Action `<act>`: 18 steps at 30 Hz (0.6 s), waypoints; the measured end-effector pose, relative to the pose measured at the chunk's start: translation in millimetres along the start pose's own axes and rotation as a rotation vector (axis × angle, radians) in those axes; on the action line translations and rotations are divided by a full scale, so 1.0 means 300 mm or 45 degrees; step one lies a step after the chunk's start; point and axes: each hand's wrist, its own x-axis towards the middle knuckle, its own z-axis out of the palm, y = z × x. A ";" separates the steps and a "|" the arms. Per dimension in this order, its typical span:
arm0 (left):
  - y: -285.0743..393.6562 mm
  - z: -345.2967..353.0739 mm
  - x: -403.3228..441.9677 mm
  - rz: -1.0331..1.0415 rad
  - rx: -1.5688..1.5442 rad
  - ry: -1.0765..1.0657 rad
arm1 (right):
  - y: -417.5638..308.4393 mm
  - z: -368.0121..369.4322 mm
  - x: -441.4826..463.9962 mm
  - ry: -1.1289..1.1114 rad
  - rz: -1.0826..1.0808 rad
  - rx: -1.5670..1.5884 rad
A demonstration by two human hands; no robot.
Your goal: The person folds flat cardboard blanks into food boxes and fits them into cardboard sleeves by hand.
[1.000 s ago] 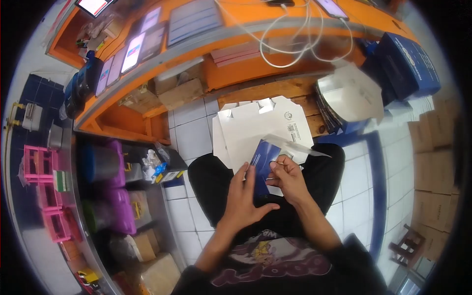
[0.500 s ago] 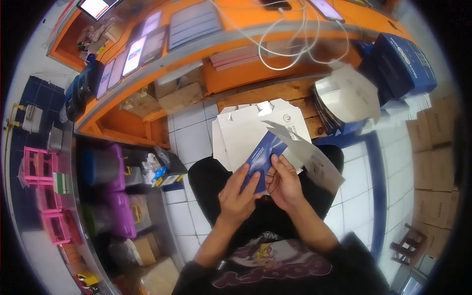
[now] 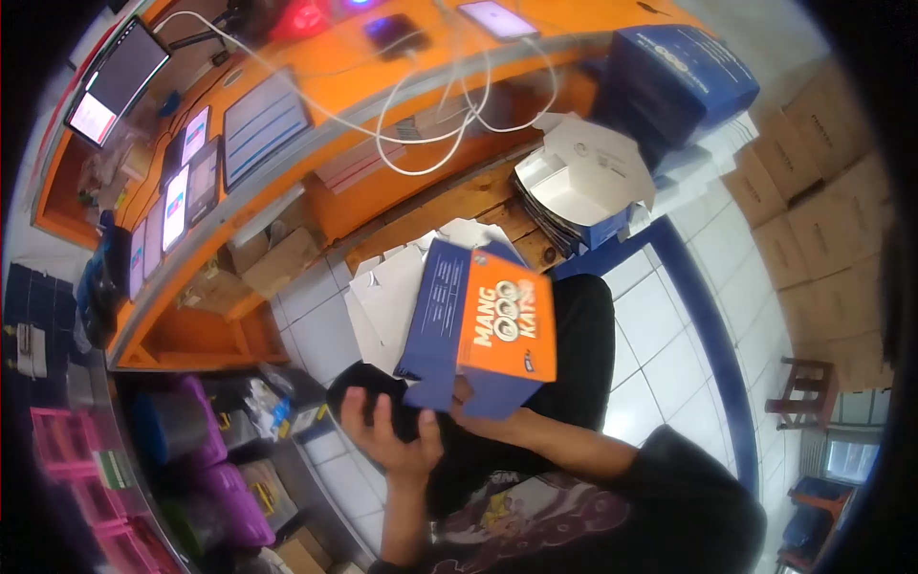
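Note:
A folded carton box [image 3: 507, 316], blue with an orange face printed "MANG KATSU", stands up over my lap. Its near corner has a loose blue flap. My right hand [image 3: 469, 409] grips the box at its lower edge, partly hidden behind the cardboard. To the left of the box, my left hand [image 3: 394, 440] is off it, palm up with fingers spread and nothing in them. Behind the box, on my lap, lie flat white cardboard blanks [image 3: 382, 297].
Stacked open carton pieces [image 3: 583, 182] sit on a wooden slab. A large blue box [image 3: 674, 81] stands behind them. The orange desk [image 3: 344, 81] carries phones, a tablet [image 3: 263, 124] and looping white cables [image 3: 382, 143]. Brown cartons [image 3: 813, 230] are piled right.
The flat blue and white piece is now a folded box showing its orange face. My left hand has let go and moved left. The view has shifted to the right.

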 end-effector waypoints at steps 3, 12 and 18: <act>0.018 -0.047 0.020 0.100 0.135 -0.091 | -0.030 0.006 0.007 -0.660 0.398 0.306; 0.103 -0.010 0.018 -0.029 0.030 -0.247 | -0.021 0.110 -0.019 0.000 0.330 0.381; 0.046 0.033 0.002 -0.020 0.094 -0.269 | 0.003 0.091 -0.045 0.014 0.218 0.217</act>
